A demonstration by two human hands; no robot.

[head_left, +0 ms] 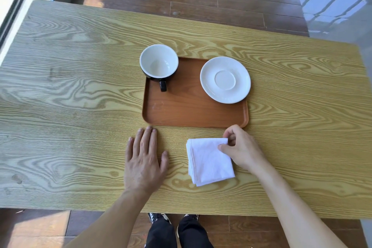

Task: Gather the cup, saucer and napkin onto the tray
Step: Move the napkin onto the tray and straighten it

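Note:
An orange-brown tray (181, 110) lies in the middle of the table. A cup (159, 64), black outside and white inside, stands upright in the tray's far left corner, handle toward me. A white saucer (225, 79) rests in the far right corner, overhanging the rim. A folded white napkin (209, 161) lies on the table just in front of the tray. My right hand (241, 149) pinches the napkin's far right corner between thumb and fingers. My left hand (144, 159) lies flat on the table left of the napkin, fingers apart, holding nothing.
The wooden table (80, 86) stretches wide on both sides of the tray. Its near edge runs just above my legs and shoes (173, 225). Dark wood floor lies beyond the far edge, a window frame at the left.

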